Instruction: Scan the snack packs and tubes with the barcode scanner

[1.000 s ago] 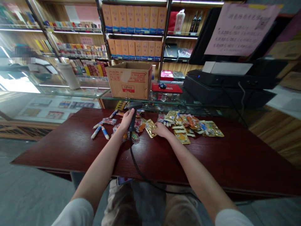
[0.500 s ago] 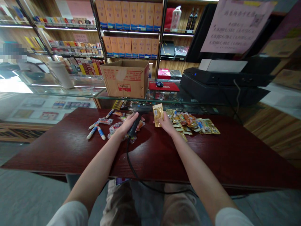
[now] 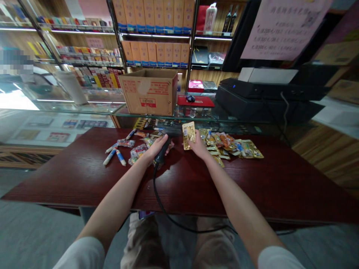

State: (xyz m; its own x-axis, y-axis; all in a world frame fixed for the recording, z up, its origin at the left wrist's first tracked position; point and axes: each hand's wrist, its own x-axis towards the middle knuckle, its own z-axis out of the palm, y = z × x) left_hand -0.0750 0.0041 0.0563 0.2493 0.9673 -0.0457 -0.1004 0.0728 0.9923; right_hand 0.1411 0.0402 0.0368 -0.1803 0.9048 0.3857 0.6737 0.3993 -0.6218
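My left hand [image 3: 157,147] is wrapped round the handle of a black corded barcode scanner [image 3: 165,144], whose head points right. My right hand [image 3: 199,146] holds a gold snack packet [image 3: 189,135] upright just in front of the scanner head. Both hands hover over the dark red table [image 3: 84,175]. To the right of my right hand lies a pile of gold and orange snack packets [image 3: 232,146]. Left of the scanner lie clear-wrapped snacks [image 3: 137,152] and several white and blue tubes [image 3: 114,155].
The scanner cable [image 3: 159,201] runs over the table's near edge. A glass counter [image 3: 84,108] behind the table carries a cardboard box [image 3: 150,91], a black register unit [image 3: 269,97] and a red pad with a mouse [image 3: 193,99]. Stocked shelves stand behind. A person is far left.
My right hand picked a gold packet up off the table and raised it upright in front of the scanner. My left hand tilted the scanner from upright to pointing right.
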